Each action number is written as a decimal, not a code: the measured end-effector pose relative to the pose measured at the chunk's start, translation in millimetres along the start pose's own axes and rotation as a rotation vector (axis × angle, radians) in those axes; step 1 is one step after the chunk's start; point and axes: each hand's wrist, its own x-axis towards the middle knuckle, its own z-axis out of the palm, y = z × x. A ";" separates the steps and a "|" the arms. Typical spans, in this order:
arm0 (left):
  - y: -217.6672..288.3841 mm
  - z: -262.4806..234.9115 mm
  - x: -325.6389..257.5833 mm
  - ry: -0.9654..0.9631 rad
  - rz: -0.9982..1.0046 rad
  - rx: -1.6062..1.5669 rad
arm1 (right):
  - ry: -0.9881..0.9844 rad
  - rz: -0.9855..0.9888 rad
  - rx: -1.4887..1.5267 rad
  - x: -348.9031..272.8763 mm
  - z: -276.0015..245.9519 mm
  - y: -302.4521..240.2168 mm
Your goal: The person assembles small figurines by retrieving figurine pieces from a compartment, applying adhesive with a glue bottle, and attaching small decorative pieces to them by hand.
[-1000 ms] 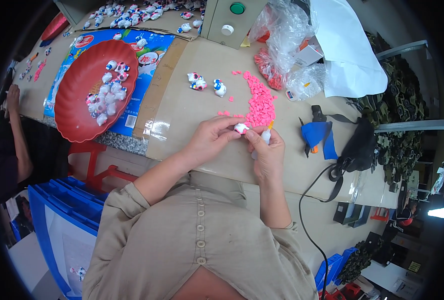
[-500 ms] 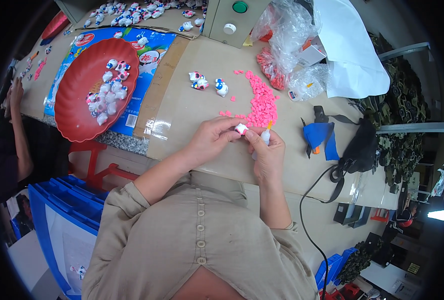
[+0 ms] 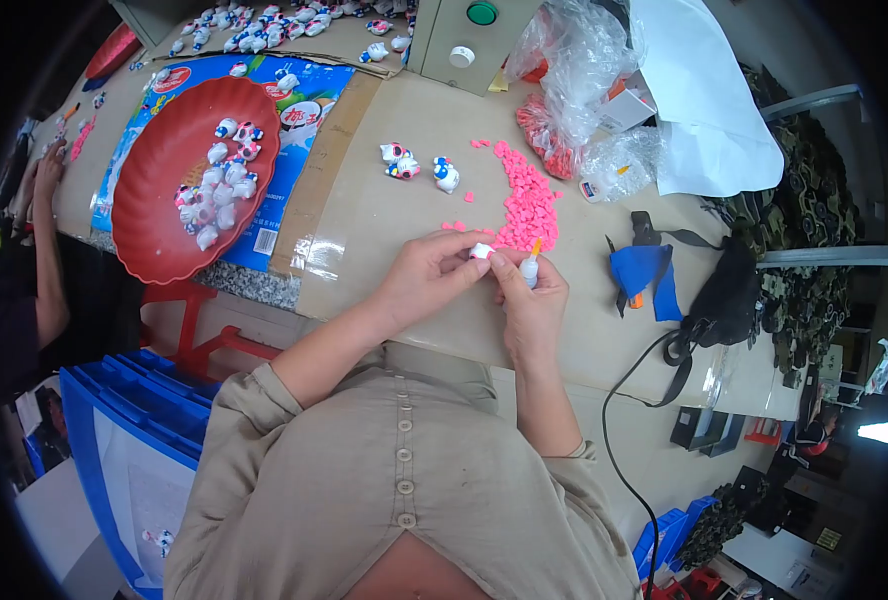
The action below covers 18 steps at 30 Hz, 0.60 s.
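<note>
Between the thumb and fingers of my left hand (image 3: 416, 278) is a small white figurine (image 3: 481, 251) with a bit of pink on it. My right hand (image 3: 536, 318) closes round a small white squeeze bottle (image 3: 530, 272) with a yellow tip pointing up, while its thumb and forefinger meet the figurine's side. Just beyond both hands lies a spread of small pink pieces (image 3: 527, 200). Farther off on the table stand a few white, blue and pink figurines (image 3: 446, 176). My fingers cover part of the held figurine.
A scalloped red tray (image 3: 149, 190) with several figurines sits at the left on blue printed cardboard (image 3: 309, 95). More figurines (image 3: 274, 30) lie at the back beside a grey box (image 3: 454, 45). Plastic bags (image 3: 574, 80) and a black strap with cable (image 3: 714, 310) are rightward. A co-worker's hand (image 3: 49, 170) shows far left.
The figurine has turned slightly in my fingers, and the bottle has tilted a little. Both hands stay in nearly the same place. The co-worker's hand at far left has shifted.
</note>
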 end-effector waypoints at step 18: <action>0.2 -1.3 3.5 0.014 -0.059 0.009 | -0.021 -0.010 -0.026 0.1 -1.8 6.0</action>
